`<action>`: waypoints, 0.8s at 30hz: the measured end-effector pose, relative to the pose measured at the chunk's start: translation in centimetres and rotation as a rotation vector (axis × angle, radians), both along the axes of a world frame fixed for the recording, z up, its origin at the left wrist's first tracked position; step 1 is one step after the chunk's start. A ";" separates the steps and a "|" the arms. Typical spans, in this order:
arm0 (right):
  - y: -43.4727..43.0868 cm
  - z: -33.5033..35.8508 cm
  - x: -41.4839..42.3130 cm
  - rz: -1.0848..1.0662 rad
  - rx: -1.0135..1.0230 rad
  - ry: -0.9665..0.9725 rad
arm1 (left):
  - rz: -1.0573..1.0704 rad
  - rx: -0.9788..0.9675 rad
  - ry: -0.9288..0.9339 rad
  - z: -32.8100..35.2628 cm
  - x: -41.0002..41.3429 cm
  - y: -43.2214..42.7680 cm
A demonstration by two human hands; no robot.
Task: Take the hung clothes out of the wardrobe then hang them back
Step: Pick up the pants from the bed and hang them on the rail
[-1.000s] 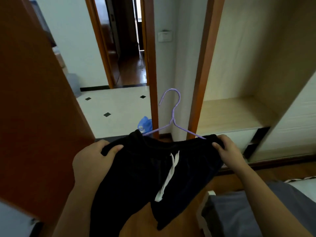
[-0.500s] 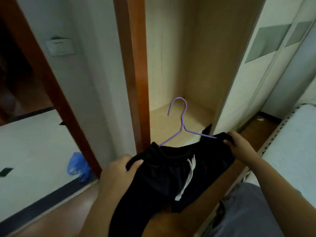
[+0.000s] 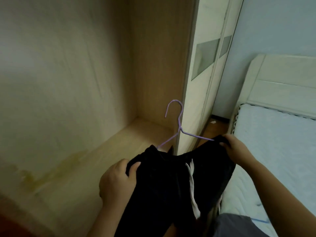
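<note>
Black shorts [image 3: 171, 182], purple hanger [image 3: 179, 124]

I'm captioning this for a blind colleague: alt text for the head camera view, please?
A person's left hand and right hand each grip an end of a black garment on a purple hanger, held before an open wardrobe. A bed lies to the right.

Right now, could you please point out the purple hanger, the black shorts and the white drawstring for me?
purple hanger [image 3: 178, 120]: head view, on the wire neck below the hook.
black shorts [image 3: 162, 185]: head view, on the front fabric below the waistband.
white drawstring [image 3: 192, 186]: head view, midway along the cord.
</note>
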State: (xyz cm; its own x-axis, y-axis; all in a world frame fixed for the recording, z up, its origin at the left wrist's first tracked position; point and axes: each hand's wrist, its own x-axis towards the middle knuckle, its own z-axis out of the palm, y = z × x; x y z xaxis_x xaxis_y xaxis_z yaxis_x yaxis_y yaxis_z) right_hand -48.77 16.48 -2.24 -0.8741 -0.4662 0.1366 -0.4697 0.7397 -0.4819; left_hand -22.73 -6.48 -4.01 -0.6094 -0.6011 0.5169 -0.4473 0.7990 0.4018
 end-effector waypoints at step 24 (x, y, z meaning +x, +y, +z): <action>-21.1 18.3 -3.0 0.484 -0.509 -0.420 | 0.407 0.103 0.508 16.5 -7.1 -19.5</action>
